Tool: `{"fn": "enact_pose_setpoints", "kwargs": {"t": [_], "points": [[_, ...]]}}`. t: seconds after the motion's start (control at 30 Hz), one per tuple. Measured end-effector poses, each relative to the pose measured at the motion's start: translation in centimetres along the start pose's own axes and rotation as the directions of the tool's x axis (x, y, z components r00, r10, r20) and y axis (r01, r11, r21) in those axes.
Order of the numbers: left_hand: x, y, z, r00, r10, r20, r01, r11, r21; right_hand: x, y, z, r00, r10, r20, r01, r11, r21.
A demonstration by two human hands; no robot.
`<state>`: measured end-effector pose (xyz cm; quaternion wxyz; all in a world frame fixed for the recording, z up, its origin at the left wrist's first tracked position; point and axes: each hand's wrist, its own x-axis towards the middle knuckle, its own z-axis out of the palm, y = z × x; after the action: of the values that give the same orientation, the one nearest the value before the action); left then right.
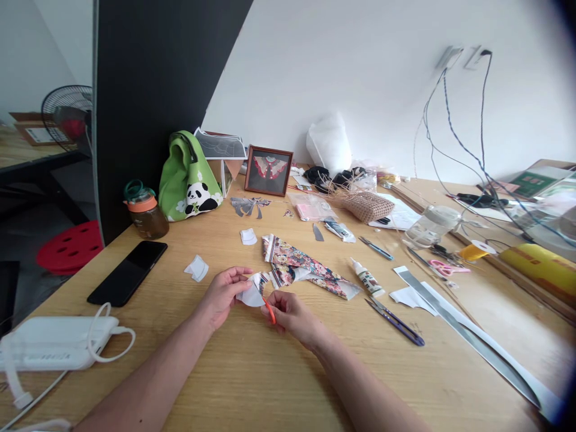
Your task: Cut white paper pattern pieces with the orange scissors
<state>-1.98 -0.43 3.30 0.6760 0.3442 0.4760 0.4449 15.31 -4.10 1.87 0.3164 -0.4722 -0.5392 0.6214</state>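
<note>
The left hand (225,295) pinches a small curved white piece with a floral-patterned edge (251,295) between its fingers, holding it just above the pale wooden bench (225,366). The right hand (291,315) has its fingers closed around small orange-handled scissors (270,312) at the piece's right edge, their blades hard to make out. Just beyond both hands lies a folded strip of multicoloured floral fabric (308,263).
</note>
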Motion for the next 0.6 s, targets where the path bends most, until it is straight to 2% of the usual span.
{"fn": "enact_pose_setpoints", "kwargs": {"t": [0.4,0.6], "points": [[0.06,-0.21,-0.07,0.999,0.032,0.018,-0.032,0.999,-0.005,-0.13,0.02,-0.1,0.999,0.0,0.05,-0.003,0.998,0.059],[0.1,-0.31,-0.11,0.999,0.026,0.021,-0.026,1.0,0.004,-0.23,-0.34,0.05,1.0,0.002,0.025,-0.003,0.999,0.04]]}}
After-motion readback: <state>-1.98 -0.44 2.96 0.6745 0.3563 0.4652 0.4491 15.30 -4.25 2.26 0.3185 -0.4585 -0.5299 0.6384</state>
